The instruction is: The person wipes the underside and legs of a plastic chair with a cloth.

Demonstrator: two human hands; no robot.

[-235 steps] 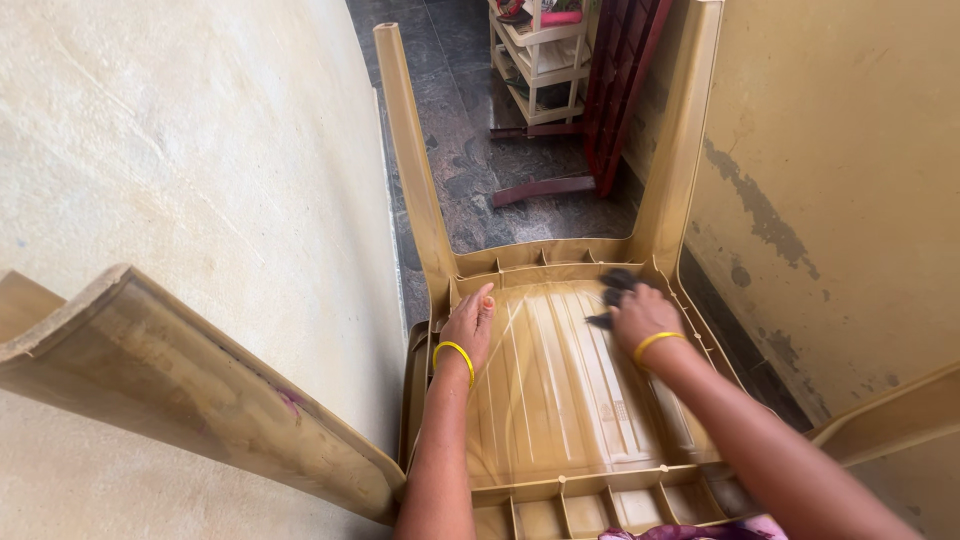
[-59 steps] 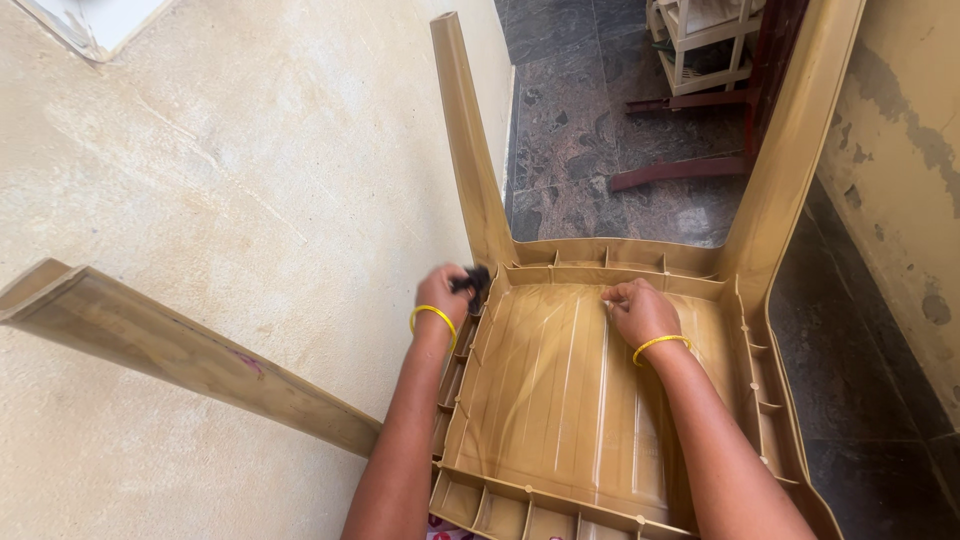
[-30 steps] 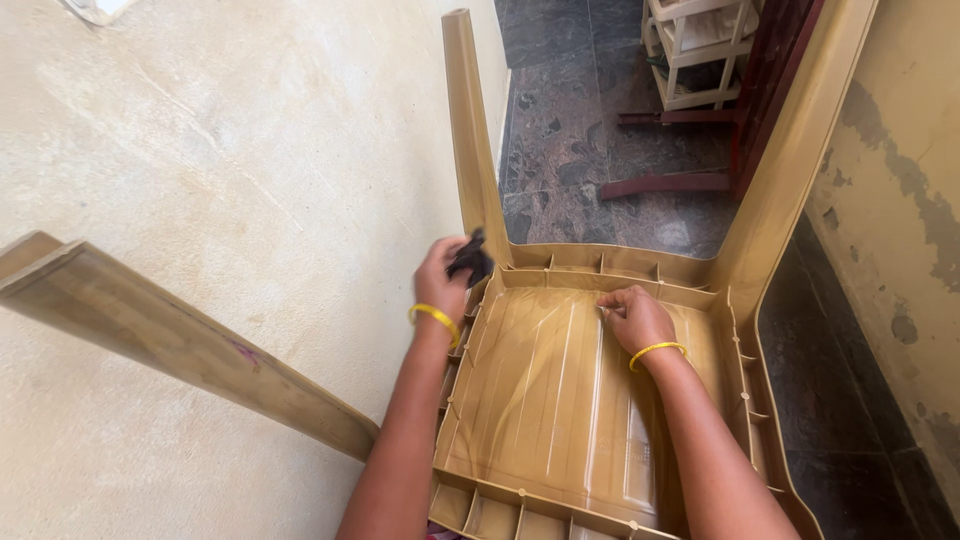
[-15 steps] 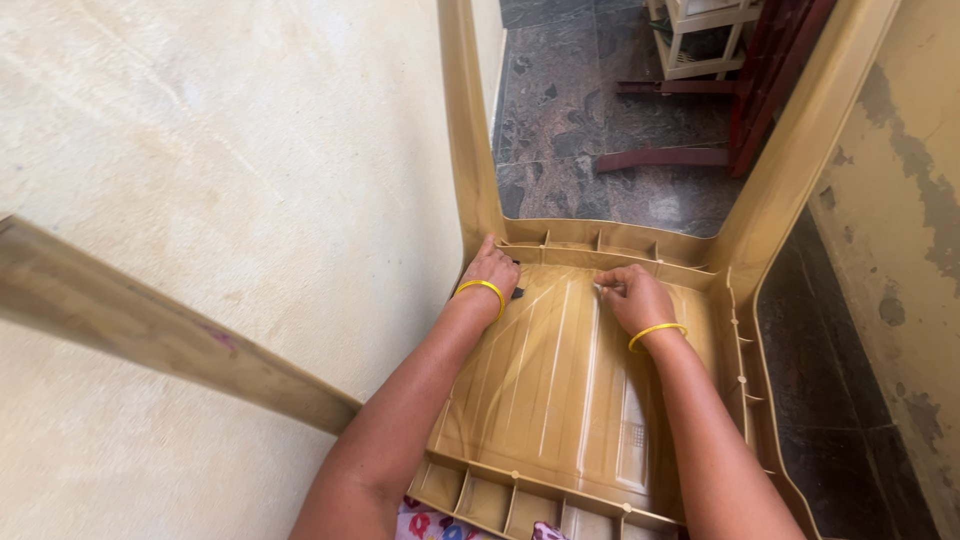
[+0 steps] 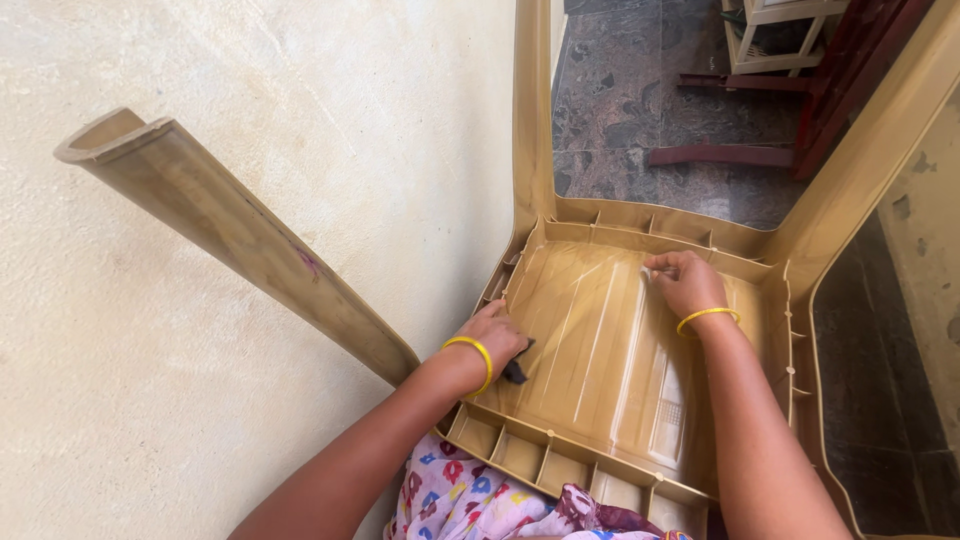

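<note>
A tan plastic chair (image 5: pixel 610 350) lies overturned, filling the centre and right of the frame, its ribbed seat underside facing up and its legs running toward the top edge and the upper left. The left hand (image 5: pixel 492 340), at the lower centre, has its fingers closed on a small dark cloth (image 5: pixel 516 371) pressed to the underside near the left rim. The right hand (image 5: pixel 688 283), right of centre, rests with fingers curled loosely on the panel close to the far rim, holding nothing and bracing the chair. To wipe well here, keep that bracing hand firm so the shell does not rock, and draw the cloth along the raised ribs rather than across them. Push a folded corner into the boxed pockets along the near rim, where grime probably collects.
</note>
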